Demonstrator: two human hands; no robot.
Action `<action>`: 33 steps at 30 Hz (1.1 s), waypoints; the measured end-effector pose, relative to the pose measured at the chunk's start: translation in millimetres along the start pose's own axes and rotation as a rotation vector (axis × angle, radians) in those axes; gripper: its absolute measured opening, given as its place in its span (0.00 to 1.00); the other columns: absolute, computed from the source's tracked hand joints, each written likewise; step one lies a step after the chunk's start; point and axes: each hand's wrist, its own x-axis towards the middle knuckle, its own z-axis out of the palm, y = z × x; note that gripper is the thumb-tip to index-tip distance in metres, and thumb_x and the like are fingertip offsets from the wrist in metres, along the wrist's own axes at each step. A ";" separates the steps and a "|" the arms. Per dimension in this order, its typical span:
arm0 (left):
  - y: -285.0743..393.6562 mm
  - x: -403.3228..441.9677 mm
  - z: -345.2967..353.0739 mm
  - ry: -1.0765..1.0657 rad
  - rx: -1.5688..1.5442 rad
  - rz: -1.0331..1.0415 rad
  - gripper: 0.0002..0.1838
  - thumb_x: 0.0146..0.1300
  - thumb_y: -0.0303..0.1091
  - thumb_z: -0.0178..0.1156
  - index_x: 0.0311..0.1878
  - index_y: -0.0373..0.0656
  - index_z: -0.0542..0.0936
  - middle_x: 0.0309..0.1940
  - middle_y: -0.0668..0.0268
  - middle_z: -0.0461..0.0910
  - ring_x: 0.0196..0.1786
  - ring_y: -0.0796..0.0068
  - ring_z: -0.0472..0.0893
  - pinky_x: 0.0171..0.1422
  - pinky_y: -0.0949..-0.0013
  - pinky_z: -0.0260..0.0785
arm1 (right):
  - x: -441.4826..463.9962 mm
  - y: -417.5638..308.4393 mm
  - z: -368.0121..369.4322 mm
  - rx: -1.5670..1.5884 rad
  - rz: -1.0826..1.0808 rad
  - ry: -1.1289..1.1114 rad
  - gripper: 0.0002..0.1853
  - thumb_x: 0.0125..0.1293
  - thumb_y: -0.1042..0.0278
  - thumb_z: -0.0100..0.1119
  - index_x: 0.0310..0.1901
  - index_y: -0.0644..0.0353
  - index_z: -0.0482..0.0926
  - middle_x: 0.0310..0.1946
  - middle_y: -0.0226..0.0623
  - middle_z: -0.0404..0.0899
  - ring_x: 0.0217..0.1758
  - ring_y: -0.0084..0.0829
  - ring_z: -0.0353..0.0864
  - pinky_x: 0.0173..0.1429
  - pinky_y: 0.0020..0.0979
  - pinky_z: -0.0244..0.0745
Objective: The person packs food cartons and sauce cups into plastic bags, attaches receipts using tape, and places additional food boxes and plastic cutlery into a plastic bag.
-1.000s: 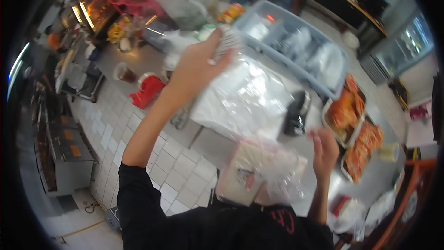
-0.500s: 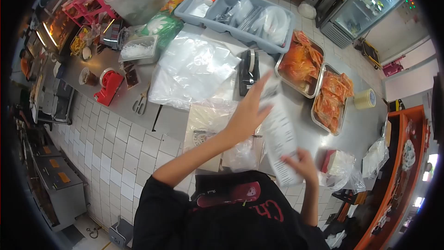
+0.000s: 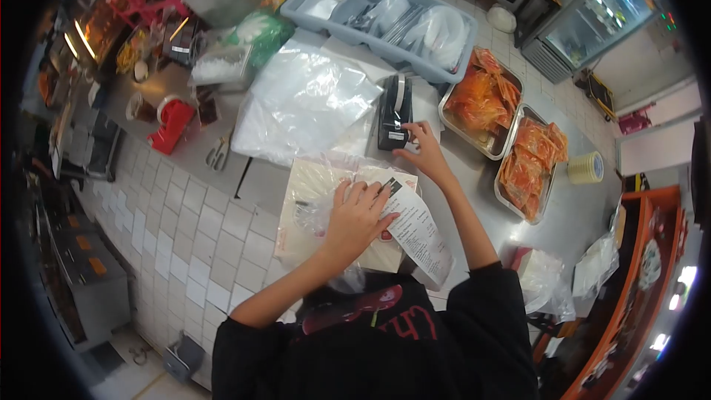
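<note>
A spread left hand (image 3: 358, 216) is steadying a printed receipt (image 3: 420, 234) as the parted right hand (image 3: 426, 155), at a tape dispenser (image 3: 395, 110), is seemingly needing a pinch.

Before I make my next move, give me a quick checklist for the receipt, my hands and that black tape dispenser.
1. Receipt printed side up: ok, lines of print show.
2. Left hand on the receipt: ok, it overlaps one edge.
3. Receipt fully over the wrapped package: not ok, its lower end sticks out past it.
4. Right hand at the tape dispenser: ok, at its near end.
5. Tape strip pulled out: cannot tell, too small.
6. Scissors clear of both hands: ok, lying apart.
</note>
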 end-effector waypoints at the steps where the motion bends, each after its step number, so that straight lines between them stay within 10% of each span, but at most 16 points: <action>1: 1.5 -2.1 -0.7 -0.005 -0.009 -0.031 0.20 0.55 0.42 0.57 0.49 0.44 0.74 0.44 0.66 0.72 0.50 0.67 0.69 0.62 0.56 0.53 | 7.2 8.4 4.1 -0.070 -0.036 -0.004 0.20 0.48 0.69 0.67 0.44 0.61 0.74 0.41 0.37 0.71 0.43 0.30 0.73 0.43 0.29 0.69; 10: 1.3 -0.9 -8.7 -0.156 -0.043 -0.013 0.26 0.53 0.43 0.60 0.56 0.48 0.71 0.55 0.66 0.70 0.61 0.66 0.66 0.67 0.55 0.49 | 19.5 24.7 -39.4 -0.205 -0.287 -0.156 0.23 0.47 0.57 0.67 0.45 0.55 0.76 0.43 0.32 0.74 0.47 0.32 0.68 0.48 0.32 0.61; 16: 2.8 3.3 -5.0 -0.169 -0.018 0.016 0.27 0.53 0.42 0.60 0.57 0.49 0.70 0.56 0.65 0.69 0.62 0.65 0.65 0.67 0.55 0.52 | 44.2 22.7 -2.5 0.323 0.552 0.017 0.17 0.56 0.57 0.62 0.38 0.64 0.80 0.29 0.33 0.81 0.31 0.18 0.72 0.37 0.19 0.62; 23: 4.0 3.3 -6.6 -0.157 -0.037 0.034 0.23 0.51 0.39 0.61 0.53 0.57 0.74 0.56 0.64 0.68 0.61 0.62 0.66 0.66 0.56 0.53 | -11.4 -6.0 -16.5 0.611 0.329 0.051 0.11 0.57 0.62 0.60 0.34 0.62 0.81 0.24 0.29 0.79 0.31 0.16 0.72 0.36 0.20 0.62; 25: 4.9 1.6 -6.4 -0.157 -0.040 0.043 0.22 0.51 0.39 0.61 0.53 0.59 0.74 0.56 0.64 0.68 0.61 0.62 0.66 0.66 0.55 0.53 | -35.3 15.1 -9.7 -0.851 0.207 0.080 0.10 0.58 0.64 0.59 0.31 0.62 0.80 0.21 0.25 0.77 0.32 0.15 0.71 0.36 0.20 0.62; 26: 4.4 0.9 -5.0 -0.154 -0.039 0.051 0.22 0.51 0.39 0.61 0.53 0.59 0.74 0.56 0.64 0.68 0.61 0.62 0.66 0.66 0.55 0.53 | -43.9 21.4 -15.6 -0.853 0.213 0.086 0.10 0.58 0.64 0.59 0.31 0.62 0.80 0.21 0.25 0.77 0.32 0.15 0.71 0.36 0.20 0.62; 33: 1.7 -1.2 -1.0 -0.192 -0.020 0.082 0.23 0.48 0.38 0.63 0.52 0.59 0.74 0.58 0.64 0.66 0.60 0.60 0.66 0.66 0.53 0.54 | -30.0 -73.9 -36.8 0.188 0.250 -0.192 0.12 0.55 0.62 0.61 0.25 0.64 0.76 0.20 0.39 0.77 0.24 0.34 0.75 0.29 0.29 0.67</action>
